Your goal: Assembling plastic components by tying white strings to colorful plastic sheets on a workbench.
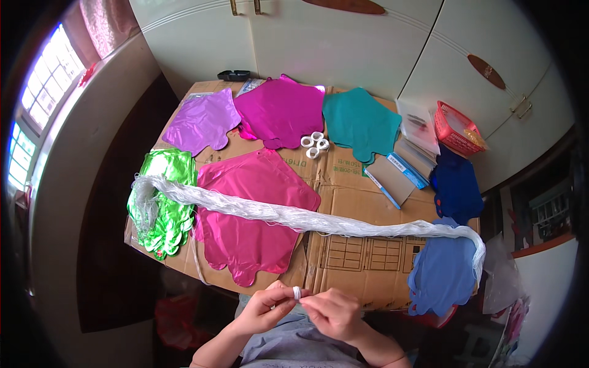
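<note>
Close to my body, just off the table's front edge, a small coil of white string [297, 292] is wound round a finger of my left hand [268, 310]. That hand's thumb and other fingers are curled together. My right hand [334, 313] is closed in a pinch, its fingertips at the right edge of the coil. Across the table stretches a long white skein of string [294, 217], its looped left end on green foil balloons [161, 202] and its right end over light-blue flat balloons [443, 270]. Several finished little white string coils [314, 144] lie together near the middle back.
Flattened cardboard [343, 190] covers the table. On it lie flat pink [251, 214], magenta [282, 113], lilac [204, 121] and teal [361, 122] balloons. At right are grey-brown boxes [392, 178], a red basket [454, 132] and dark-blue balloons [457, 187]. White cabinets [343, 43] stand behind.
</note>
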Tool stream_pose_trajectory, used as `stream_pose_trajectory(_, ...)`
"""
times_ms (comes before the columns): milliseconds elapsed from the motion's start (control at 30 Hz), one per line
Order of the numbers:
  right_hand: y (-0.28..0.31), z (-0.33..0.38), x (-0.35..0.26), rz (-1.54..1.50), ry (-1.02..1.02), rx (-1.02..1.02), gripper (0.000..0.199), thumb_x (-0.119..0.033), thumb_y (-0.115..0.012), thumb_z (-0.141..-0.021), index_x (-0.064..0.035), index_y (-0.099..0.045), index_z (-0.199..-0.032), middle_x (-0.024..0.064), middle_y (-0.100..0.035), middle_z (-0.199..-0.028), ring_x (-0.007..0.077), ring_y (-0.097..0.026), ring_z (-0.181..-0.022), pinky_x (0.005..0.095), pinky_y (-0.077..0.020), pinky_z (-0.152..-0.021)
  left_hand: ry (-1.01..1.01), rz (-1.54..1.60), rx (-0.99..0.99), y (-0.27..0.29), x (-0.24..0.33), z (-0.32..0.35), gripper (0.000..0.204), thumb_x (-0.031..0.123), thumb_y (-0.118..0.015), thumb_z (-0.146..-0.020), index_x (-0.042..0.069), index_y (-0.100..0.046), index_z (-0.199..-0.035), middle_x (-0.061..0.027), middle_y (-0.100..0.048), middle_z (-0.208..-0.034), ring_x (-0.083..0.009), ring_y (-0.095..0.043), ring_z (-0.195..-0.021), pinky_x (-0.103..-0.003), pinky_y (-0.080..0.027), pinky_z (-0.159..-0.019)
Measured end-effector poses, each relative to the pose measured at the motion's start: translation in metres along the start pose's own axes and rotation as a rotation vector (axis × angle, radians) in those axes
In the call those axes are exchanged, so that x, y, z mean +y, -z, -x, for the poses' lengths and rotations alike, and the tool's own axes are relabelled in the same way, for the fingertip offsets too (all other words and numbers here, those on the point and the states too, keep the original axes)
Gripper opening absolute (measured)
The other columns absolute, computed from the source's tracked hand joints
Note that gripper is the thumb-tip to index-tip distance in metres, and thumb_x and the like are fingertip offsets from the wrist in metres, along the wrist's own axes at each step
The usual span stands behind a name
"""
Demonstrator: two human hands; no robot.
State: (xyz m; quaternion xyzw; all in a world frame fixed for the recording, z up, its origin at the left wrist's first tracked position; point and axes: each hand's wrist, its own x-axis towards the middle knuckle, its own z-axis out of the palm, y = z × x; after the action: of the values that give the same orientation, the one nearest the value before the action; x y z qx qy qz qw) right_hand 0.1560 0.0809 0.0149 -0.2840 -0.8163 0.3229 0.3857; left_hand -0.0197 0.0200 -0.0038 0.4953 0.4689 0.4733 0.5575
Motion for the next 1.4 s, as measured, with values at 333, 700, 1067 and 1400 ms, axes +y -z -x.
stream_pose_trajectory(333,-0.008,0.0,0.019,-1.059,-0.403,-0.283,0.04,0.003,-0.045,-0.09,0.0044,-0.038,-0.129,0.0108,-0.05,-0.118,0.0186,-0.05,-0.113,0.0284,-0.0405,-0.096,-0.065,0.853,-0.033,0.003,-0.02,-0.002,0.019,0.002,-0.05,-0.089,-0.003,-0.059,-0.105,-0.008,-0.056,-0.103,-0.0184,-0.054,-0.102,-0.034,-0.042,-0.089)
stream_pose_trajectory(700,-0.008,0.006,0.008,-1.704,-0.906,-0.17,0.046,-0.004,-0.041,-0.092,0.0005,-0.028,-0.136,0.0131,-0.043,-0.132,0.0195,-0.04,-0.125,0.031,-0.0329,-0.105,-0.121,0.125,0.103,0.004,-0.02,-0.004,0.027,-0.002,-0.049,-0.087,-0.001,-0.057,-0.113,-0.0136,-0.051,-0.123,-0.0195,-0.05,-0.113,-0.031,-0.041,-0.092)
stream_pose_trajectory(1067,0.027,0.008,0.022,-0.966,-0.521,-0.433,0.043,-0.004,-0.052,-0.088,-0.0018,-0.041,-0.13,0.0165,-0.044,-0.131,0.0202,-0.05,-0.115,0.0337,-0.0439,-0.093,0.104,0.27,0.066,0.002,-0.011,0.002,0.024,-0.006,-0.054,-0.086,-0.003,-0.058,-0.109,-0.008,-0.064,-0.102,-0.0129,-0.06,-0.095,-0.024,-0.047,-0.086)
stream_pose_trajectory(1400,0.023,-0.031,0.027,-0.478,-0.136,-0.647,0.032,-0.002,-0.067,-0.076,-0.0029,-0.062,-0.107,0.0139,-0.059,-0.113,0.021,-0.06,-0.098,0.0288,-0.0485,-0.081,0.366,0.227,-0.264,0.01,0.003,-0.004,0.014,0.004,-0.06,-0.086,-0.002,-0.061,-0.098,-0.0048,-0.066,-0.09,-0.007,-0.054,-0.075,-0.022,-0.044,-0.068)
